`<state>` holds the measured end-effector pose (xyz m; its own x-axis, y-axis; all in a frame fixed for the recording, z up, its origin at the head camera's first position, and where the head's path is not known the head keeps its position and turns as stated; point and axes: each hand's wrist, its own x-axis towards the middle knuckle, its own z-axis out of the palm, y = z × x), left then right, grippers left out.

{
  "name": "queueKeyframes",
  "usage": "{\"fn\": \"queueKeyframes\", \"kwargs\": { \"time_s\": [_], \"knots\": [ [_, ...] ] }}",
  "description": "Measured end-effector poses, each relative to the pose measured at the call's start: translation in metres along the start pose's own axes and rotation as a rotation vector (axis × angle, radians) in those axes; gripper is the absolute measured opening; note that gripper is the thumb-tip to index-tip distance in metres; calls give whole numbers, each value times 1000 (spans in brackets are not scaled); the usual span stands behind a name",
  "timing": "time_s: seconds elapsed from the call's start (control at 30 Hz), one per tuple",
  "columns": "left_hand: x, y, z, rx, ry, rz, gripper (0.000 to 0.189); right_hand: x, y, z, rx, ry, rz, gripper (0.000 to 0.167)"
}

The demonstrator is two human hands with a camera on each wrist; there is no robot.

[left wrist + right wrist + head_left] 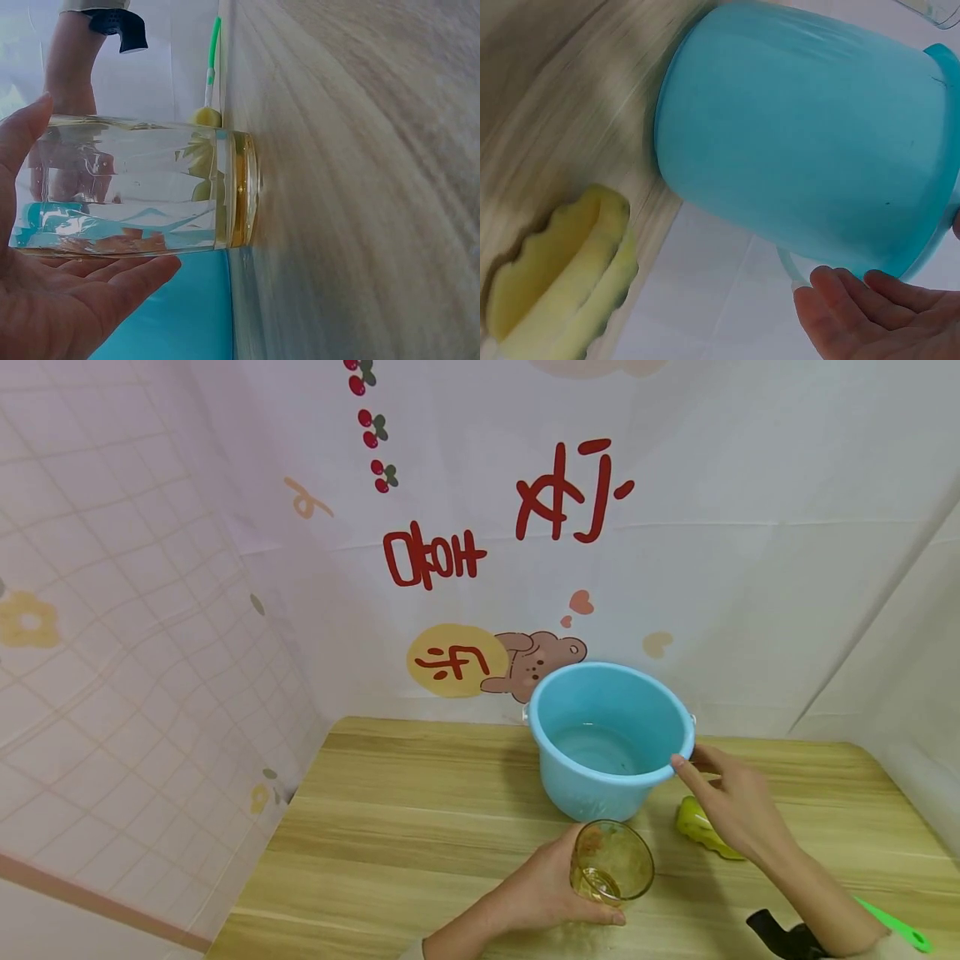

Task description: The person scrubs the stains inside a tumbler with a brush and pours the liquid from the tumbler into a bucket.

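Left hand (543, 889) wraps round a clear, amber-tinted glass (612, 867), thumb on the near side, fingers spread along the far side. Its palm is turned inward and its forearm slants in from below. Smooth-walled, with a round mouth and a thick, honey-coloured base, the glass is upright in this grasp, base down at the wood; contact there is hard to tell.

Right hand (738, 806) pinches the rim of a bucket (579, 793), thumb on the rolled lip and fingers bent against the outside. Its forearm reaches up and leftward from the lower right. Ahead of the left hand and to the left of the right, the bucket is upright, light-blue, glossy plastic, tapering downward, with shallow clear liquid (596, 747) at the bottom.

Just beside the right hand, below its fingers, lies a yellow-green object (693, 818) with scalloped edges and a hollow side. A green handle (896, 922) shows beyond the right forearm. Under both hands, the tabletop (397, 827) has pale, streaked wood grain.
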<state>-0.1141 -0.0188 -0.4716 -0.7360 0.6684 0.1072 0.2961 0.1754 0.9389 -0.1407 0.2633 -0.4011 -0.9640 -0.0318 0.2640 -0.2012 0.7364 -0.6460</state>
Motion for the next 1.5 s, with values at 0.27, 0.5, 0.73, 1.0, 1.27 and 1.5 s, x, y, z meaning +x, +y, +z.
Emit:
{"fn": "queueKeyframes", "kwargs": {
  "time_s": [0.27, 0.5, 0.73, 1.0, 1.27, 1.5],
  "knots": [
    [0, 1, 1, 6, 13, -7, 89, 2, -2, 1, 84, 10, 75, 62],
    [0, 1, 2, -3, 22, -18, 89, 3, -1, 3, 132, 33, 122, 63],
    [-1, 0, 1, 13, 33, -16, 87, 4, -1, 7, 208, 44, 159, 63],
    [0, -1, 1, 15, 41, -7, 86, 4, 1, 9, 217, 61, 178, 64],
    [0, -1, -1, -5, 49, 1, 86, 4, 3, 10, 215, 75, 180, 62],
    [-3, 0, -1, 16, 91, -4, 86, 4, 3, 10, 219, 56, 192, 63]
  ]
}}
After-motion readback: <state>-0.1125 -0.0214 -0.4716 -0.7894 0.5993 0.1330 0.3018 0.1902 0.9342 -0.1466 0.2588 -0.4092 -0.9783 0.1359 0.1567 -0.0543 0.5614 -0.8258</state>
